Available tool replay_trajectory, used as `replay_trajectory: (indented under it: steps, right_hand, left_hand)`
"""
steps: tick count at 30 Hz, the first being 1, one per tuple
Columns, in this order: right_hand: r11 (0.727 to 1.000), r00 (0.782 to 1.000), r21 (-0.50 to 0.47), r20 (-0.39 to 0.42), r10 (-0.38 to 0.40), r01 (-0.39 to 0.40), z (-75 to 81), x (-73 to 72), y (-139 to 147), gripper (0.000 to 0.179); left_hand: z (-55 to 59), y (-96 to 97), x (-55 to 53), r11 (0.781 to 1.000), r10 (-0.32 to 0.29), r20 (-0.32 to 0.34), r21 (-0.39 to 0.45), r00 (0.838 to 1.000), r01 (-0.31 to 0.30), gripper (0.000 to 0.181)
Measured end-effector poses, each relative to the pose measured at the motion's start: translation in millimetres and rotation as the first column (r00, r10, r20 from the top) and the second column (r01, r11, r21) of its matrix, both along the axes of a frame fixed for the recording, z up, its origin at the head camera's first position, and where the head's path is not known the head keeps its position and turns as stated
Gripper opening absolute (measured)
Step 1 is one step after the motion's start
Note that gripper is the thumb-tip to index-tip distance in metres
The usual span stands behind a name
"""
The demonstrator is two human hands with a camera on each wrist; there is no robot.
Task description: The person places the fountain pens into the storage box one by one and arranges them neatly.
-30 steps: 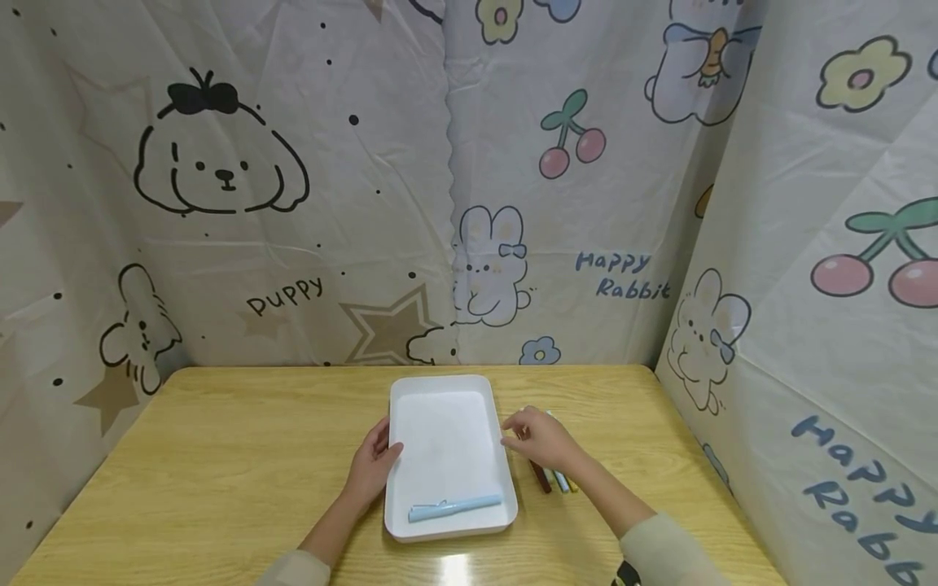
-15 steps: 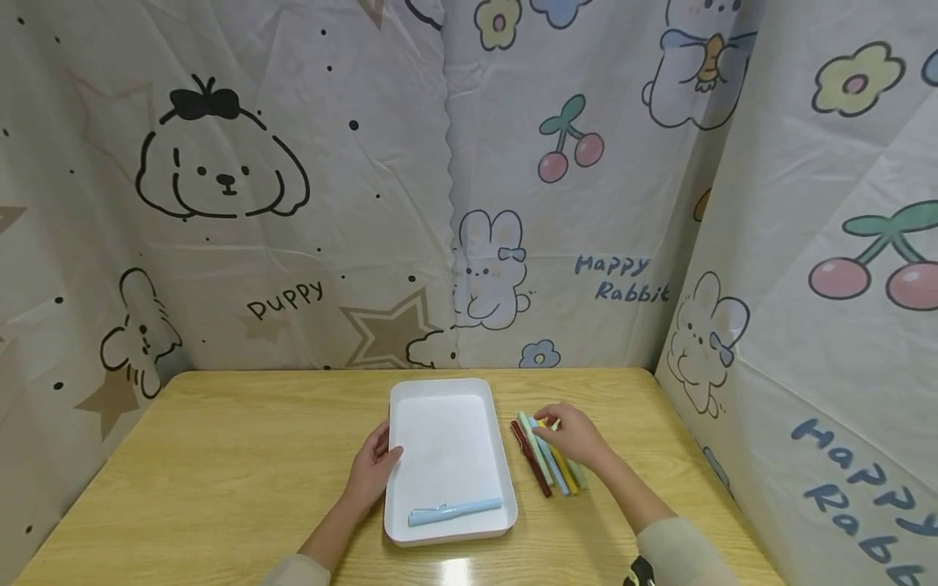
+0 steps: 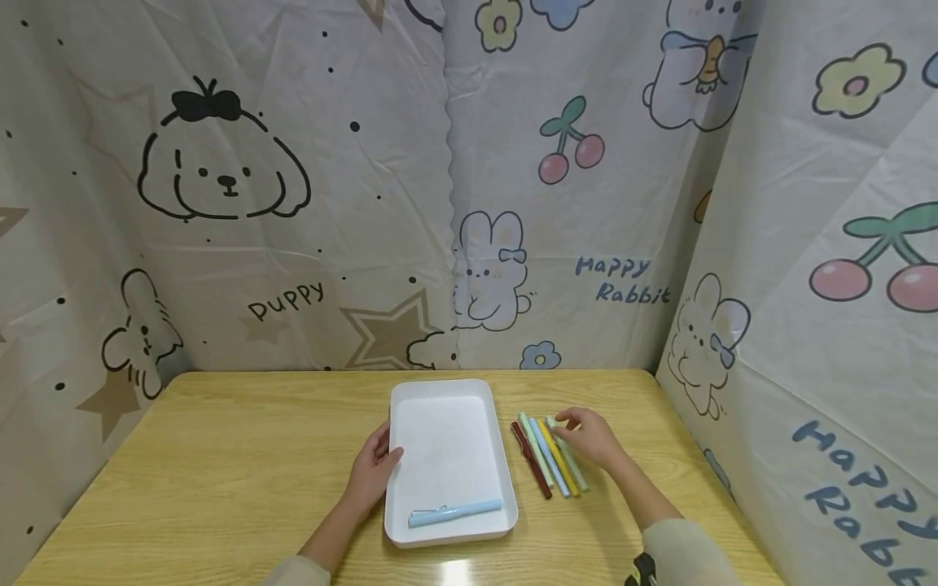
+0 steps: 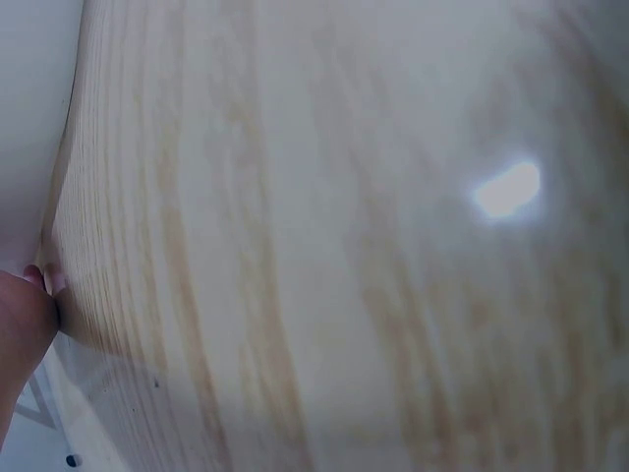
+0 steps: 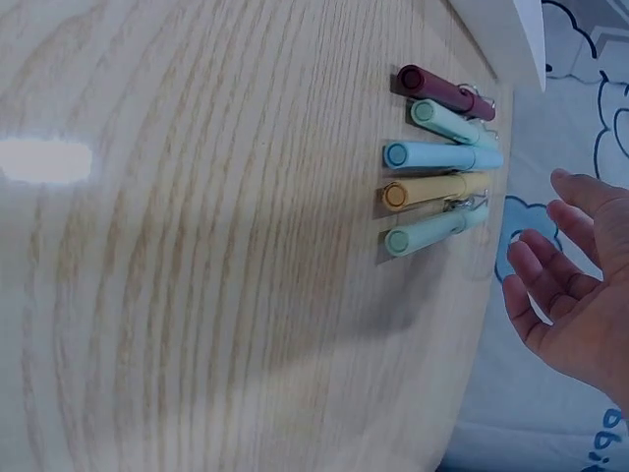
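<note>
Head view shows our left hand [image 3: 371,476] resting flat against the white rectangular plastic tray [image 3: 449,407], fingers relaxed. Our right hand [image 3: 589,438], fingers loosely spread and gripping nothing, touches the row of five coloured pens [image 3: 550,456] beside the tray.

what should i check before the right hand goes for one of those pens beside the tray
1. Right hand holds nothing: ok, its fingers are spread open in the right wrist view.
2. Pens within reach: ok, the five loose pens lie in a row on the table just beside that hand.
3. Pens easy to single out: not ok, they lie packed side by side, so a neighbour may get nudged.
4. Tray steadied: ok, the left hand rests on its left rim.
5. Room in the tray: ok, only one light blue pen lies at its near end.
6. Whether the right fingers touch the outermost pen: cannot tell.
</note>
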State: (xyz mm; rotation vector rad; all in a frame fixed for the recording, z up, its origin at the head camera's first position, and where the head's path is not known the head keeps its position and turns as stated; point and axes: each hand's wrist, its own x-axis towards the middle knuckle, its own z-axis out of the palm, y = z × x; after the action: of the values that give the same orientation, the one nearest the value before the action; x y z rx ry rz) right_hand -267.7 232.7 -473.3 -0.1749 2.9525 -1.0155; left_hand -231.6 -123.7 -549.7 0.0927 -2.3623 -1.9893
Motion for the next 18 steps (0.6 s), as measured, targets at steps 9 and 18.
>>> replay_trajectory:
  steps: [9,18]
  right_hand:
    - [0.998,0.997,-0.032,0.059,-0.054,0.056,-16.1,-3.0,12,0.028]
    - [0.991,0.991,-0.077,0.094,-0.100,0.107,-30.2,-2.4,14,0.031]
  left_hand:
    - [0.5,0.5,0.4,1.000,0.011,0.008,-0.006,1.000,-0.011,0.056]
    - [0.0,0.5,-0.6,1.000,0.013,0.006,-0.007,1.000,-0.012,0.056]
